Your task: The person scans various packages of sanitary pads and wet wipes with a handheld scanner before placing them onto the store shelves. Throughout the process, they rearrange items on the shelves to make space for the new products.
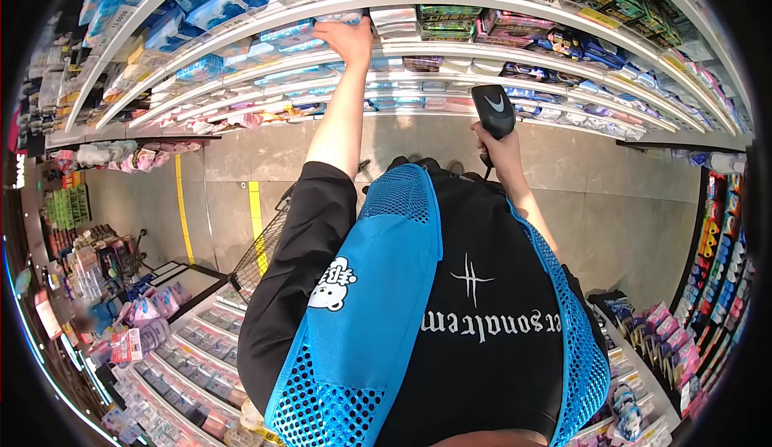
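Observation:
My left hand (346, 38) reaches up to a shelf, fingers and thumb closed around a blue-and-white soft pack (344, 18). The shelf lip partly hides that pack, and its label cannot be read. Beside it are white packs (394, 21) on the right and light-blue packs (285, 37) on the left. Lower and to the right, my right hand (500, 143) holds a black barcode scanner (493, 111) by its handle, its head pointing up toward the shelves.
Long white shelves (241, 14) with price tags curve across the front. A wire shopping cart (261, 246) stands by my left side on the grey floor (611, 182). Displays of small goods (201, 358) are behind me, and hanging packs (716, 246) line the right.

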Tool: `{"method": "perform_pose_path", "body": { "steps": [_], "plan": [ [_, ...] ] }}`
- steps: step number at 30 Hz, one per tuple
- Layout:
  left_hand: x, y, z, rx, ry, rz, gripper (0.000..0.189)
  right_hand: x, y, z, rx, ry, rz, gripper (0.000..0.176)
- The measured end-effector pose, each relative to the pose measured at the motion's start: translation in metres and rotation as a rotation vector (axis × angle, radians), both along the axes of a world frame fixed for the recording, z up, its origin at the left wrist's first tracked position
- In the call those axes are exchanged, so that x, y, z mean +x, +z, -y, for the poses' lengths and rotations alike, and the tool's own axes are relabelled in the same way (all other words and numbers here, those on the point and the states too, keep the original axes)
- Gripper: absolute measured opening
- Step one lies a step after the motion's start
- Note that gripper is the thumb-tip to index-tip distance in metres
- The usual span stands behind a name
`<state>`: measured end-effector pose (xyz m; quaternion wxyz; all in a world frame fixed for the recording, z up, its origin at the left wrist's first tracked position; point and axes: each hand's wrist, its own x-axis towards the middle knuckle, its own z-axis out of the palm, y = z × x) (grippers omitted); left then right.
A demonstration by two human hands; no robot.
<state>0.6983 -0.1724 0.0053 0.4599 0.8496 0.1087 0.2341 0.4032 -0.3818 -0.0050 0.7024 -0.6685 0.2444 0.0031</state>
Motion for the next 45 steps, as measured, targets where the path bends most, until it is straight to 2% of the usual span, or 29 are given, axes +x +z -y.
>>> {"method": "perform_pose_path", "body": {
  "steps": [4, 17, 23, 26, 29, 35, 38, 41, 45],
  "plan": [
    [0.000, 0.004, 0.001, -0.018, -0.008, 0.037, 0.082, -0.002, -0.005, 0.002, 0.029, -0.022, 0.013, 0.018],
    [0.001, -0.004, 0.001, 0.021, -0.026, 0.095, 0.082, -0.002, -0.001, -0.002, 0.019, -0.008, -0.002, 0.016],
    [-0.006, 0.000, -0.002, 0.011, -0.010, 0.036, 0.083, -0.004, -0.003, -0.002, 0.004, 0.010, 0.006, 0.015],
    [-0.003, -0.008, -0.008, -0.015, -0.012, 0.014, 0.096, -0.004, -0.003, -0.002, -0.003, 0.008, -0.007, 0.014],
    [-0.009, -0.002, -0.008, 0.023, -0.003, 0.005, 0.089, -0.005, -0.002, -0.003, 0.000, 0.015, 0.008, 0.013],
    [-0.005, -0.016, -0.013, 0.033, -0.027, 0.054, 0.093, -0.006, 0.000, -0.007, 0.010, 0.010, 0.015, 0.013],
    [-0.002, -0.021, -0.015, 0.020, -0.030, 0.027, 0.103, -0.007, -0.004, -0.007, 0.028, -0.001, 0.027, 0.014],
    [-0.002, -0.018, -0.014, 0.045, -0.006, 0.008, 0.105, -0.008, -0.002, -0.008, 0.025, -0.007, 0.026, 0.014],
    [-0.020, 0.015, -0.007, 0.050, 0.050, -0.097, 0.104, -0.008, 0.001, -0.009, 0.011, -0.010, 0.011, 0.015]
  ]
}}
